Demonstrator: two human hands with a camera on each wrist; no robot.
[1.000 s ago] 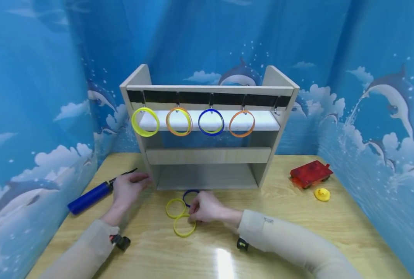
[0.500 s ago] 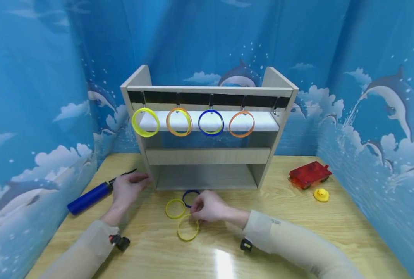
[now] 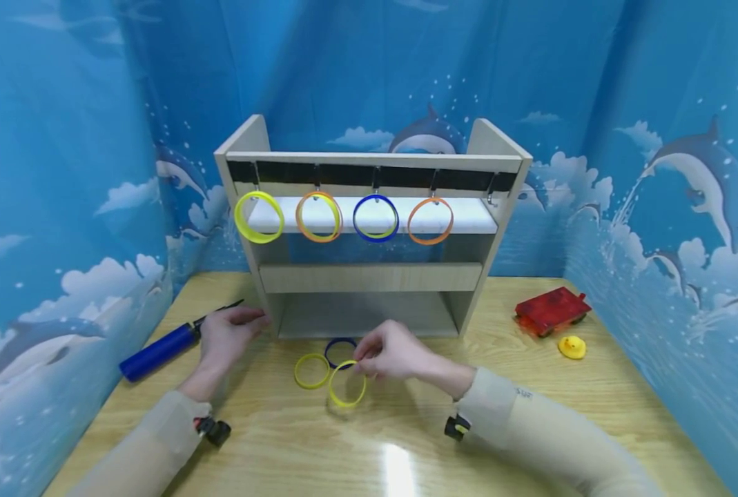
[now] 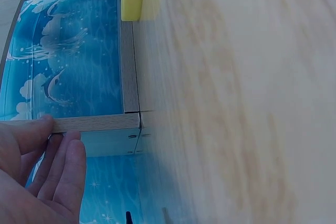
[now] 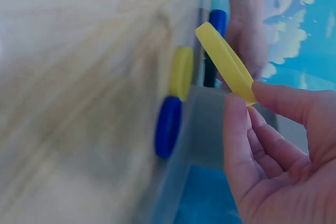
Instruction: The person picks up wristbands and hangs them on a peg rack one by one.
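Note:
In the head view, my right hand (image 3: 396,353) pinches a yellow ring (image 3: 346,406) between thumb and fingers. The right wrist view shows this ring (image 5: 226,64) tilted and raised over the table. Just left of it lie another yellow ring (image 3: 311,387) and a dark blue ring (image 3: 327,352), both flat on the wood. My left hand (image 3: 227,338) grips the front edge of the wooden rack's side panel (image 4: 97,123), thumb on one face and fingers on the other. Yellow, orange and blue rings (image 3: 377,239) hang from hooks along the rack's black strip (image 3: 346,173).
The rightmost hook (image 3: 491,199) carries no ring. A blue cylinder with a thin black end (image 3: 160,353) lies left of the rack. A red toy cart (image 3: 551,310) and a yellow rubber duck (image 3: 573,347) stand on the right. Dolphin-print curtains (image 3: 369,62) surround the table.
My right hand has lifted the yellow ring off the table and moved it slightly right and toward the rack. My left hand has stayed on the side panel.

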